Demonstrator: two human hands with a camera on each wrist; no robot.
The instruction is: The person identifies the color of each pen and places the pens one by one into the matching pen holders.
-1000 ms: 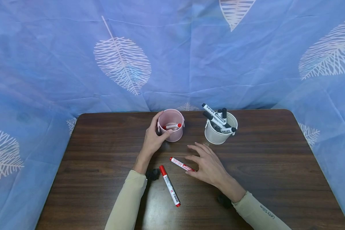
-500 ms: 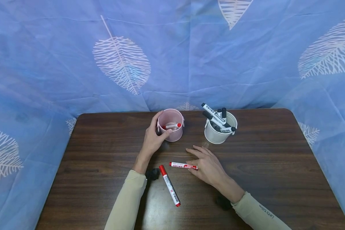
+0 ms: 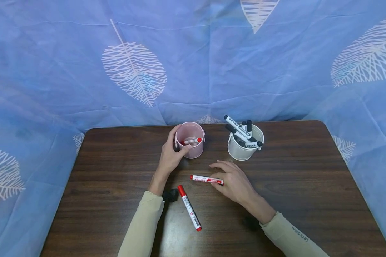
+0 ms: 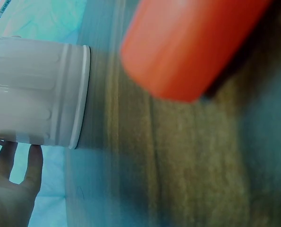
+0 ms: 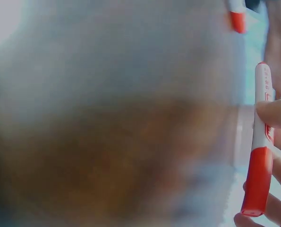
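Note:
My left hand (image 3: 171, 155) grips the small pink bucket (image 3: 194, 152) by its left side, thumb at the near rim. Inside the bucket lies a red-ended marker (image 3: 193, 141). In the left wrist view the bucket (image 4: 31, 90) stands beside my fingers (image 4: 34, 165). My right hand (image 3: 236, 185) pinches a white-and-red marker (image 3: 204, 179) between thumb and fingers, to the right of my left forearm. The right wrist view shows this marker (image 5: 264, 132) under the thumb, red cap downward. A second red marker (image 3: 189, 208) lies on the table between my forearms.
A white bucket (image 3: 239, 153) with several black-capped markers leaning in it stands at the back right of the dark wooden table (image 3: 308, 178). Blue cloth (image 3: 193, 71) with white leaf prints hangs behind the table. A blurred red cap (image 4: 192, 47) fills the upper left wrist view.
The marker under my right hand first turned level and slid nearer, then rose a little, pinched by the fingers. My left hand stays on the pink bucket.

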